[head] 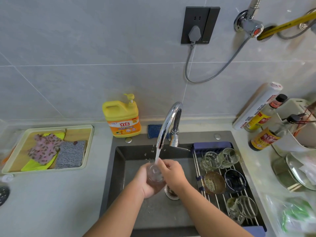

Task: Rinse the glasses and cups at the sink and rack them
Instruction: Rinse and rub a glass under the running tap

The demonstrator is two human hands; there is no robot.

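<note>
I had the left hand (146, 184) cupped under the clear glass (154, 174), its fingers curled round the base and gripping it, directly below the faucet (168, 124) spout. The right hand (171, 171) came over from the right of the faucet, fingers curled on the glass's rim and pinching it, both forearms reaching in from the near edge. A water stream (157, 153) fell from the faucet onto the glass. Under the faucet lay the dark grey sink (119, 168), set in a pale countertop (68, 194) against a grey tiled wall. Right of the faucet, a rack (217, 201) of metal rods spanned the sink and held two clear ribbed glasses (211, 160), an amber cup (213, 183), a dark cup (235, 180) and a glass mug (242, 209). Just left of the faucet stood a yellow detergent bottle (122, 120); well left of it, a tray (89, 147) held folded cloths (46, 149).
</note>
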